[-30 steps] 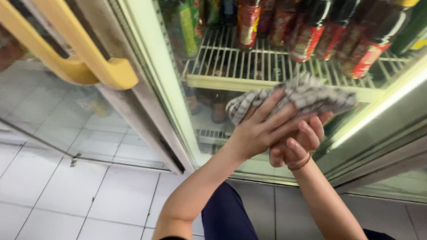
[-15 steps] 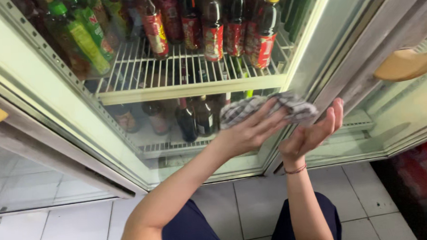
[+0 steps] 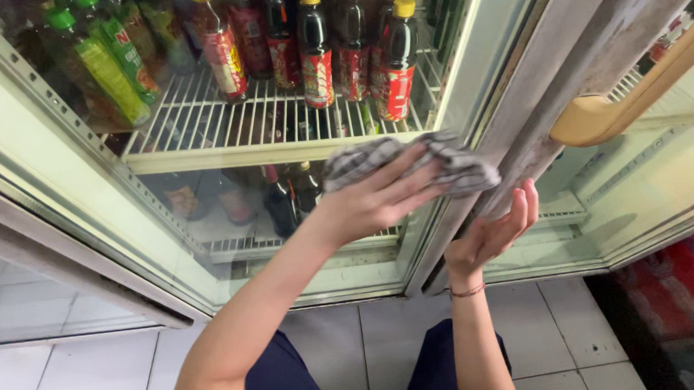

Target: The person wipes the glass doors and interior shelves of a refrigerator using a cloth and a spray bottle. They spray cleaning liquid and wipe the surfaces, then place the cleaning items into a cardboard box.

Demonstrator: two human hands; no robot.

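The left hand presses a checked cloth against the fridge door frame; the right hand lies open beside it.

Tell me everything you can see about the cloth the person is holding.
The cloth is a grey-and-white checked rag, soft woven fabric, bunched into a crumpled wad. The left hand presses it from below against the fridge's door frame, beside the front edge of the wire shelf. The right hand is open just beneath, apparently not touching it.

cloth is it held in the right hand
No, the left hand grips the grey checked cloth; the right hand is open beneath it.
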